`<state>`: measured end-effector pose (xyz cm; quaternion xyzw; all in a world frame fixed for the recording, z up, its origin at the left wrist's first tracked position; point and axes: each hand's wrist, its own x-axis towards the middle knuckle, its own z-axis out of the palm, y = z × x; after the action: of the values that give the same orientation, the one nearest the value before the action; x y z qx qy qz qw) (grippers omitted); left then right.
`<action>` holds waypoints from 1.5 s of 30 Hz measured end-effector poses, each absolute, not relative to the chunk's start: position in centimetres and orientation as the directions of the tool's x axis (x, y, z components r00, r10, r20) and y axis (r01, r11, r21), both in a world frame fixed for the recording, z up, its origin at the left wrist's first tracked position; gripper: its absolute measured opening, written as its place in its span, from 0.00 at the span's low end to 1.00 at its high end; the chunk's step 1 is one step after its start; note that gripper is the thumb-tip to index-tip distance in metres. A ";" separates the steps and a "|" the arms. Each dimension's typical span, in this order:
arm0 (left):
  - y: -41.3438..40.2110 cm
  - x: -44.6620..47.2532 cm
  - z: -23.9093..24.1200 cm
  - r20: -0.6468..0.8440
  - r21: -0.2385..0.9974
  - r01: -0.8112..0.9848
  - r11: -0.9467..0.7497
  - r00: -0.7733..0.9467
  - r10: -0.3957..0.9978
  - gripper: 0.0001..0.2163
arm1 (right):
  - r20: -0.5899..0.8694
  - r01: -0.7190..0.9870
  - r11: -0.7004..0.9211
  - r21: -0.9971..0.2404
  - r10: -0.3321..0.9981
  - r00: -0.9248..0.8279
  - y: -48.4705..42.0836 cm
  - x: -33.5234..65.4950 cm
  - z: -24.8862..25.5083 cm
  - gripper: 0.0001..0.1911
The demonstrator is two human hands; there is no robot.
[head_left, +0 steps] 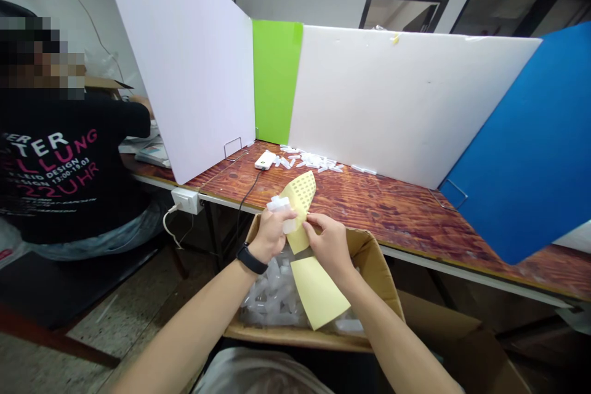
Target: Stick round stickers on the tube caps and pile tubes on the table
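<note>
My left hand, with a black band on its wrist, is closed around several small whitish plastic pieces. It also steadies a yellow sheet of small round stickers that stands curled upward. Thumb and forefinger of my right hand pinch at the right edge of that sheet; whether a loose sticker is between them is too small to tell. Below, a plain yellow sheet lies across the box. Translucent plastic pieces fill the cardboard box in front of my body.
On the wooden table lie a pile of white pieces and a small white device with a cable. White, green and blue panels fence the table. A person in a black shirt sits at left, near a socket box.
</note>
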<state>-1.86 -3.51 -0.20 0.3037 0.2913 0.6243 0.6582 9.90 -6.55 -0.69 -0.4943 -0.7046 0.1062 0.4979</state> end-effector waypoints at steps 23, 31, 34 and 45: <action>-3.6 -1.6 -0.3 0.001 0.761 -0.648 0.021 0.034 0.999 0.11 | 0.595 0.577 0.460 -0.675 0.802 0.056 -5.6 9.9 -1.3 0.04; -3.4 -1.7 -0.5 -0.019 0.743 -0.668 0.047 0.050 0.999 0.13 | 0.549 0.551 0.414 -0.724 0.830 0.099 -5.5 9.9 -1.2 0.01; -3.4 -1.7 -0.5 -0.019 0.743 -0.668 0.042 0.041 0.999 0.12 | 0.554 0.534 0.428 -0.729 0.827 0.095 -5.6 9.9 -1.4 0.05; -3.4 -1.5 -0.8 -0.015 0.761 -0.648 -0.001 -0.019 1.000 0.12 | 0.575 0.533 0.455 -0.714 0.815 0.075 -5.6 9.9 -1.4 0.04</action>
<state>-1.49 -3.38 -0.84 0.2891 0.3040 0.6457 0.6380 9.87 -5.59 -1.43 -0.5051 -0.6670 0.1325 0.5315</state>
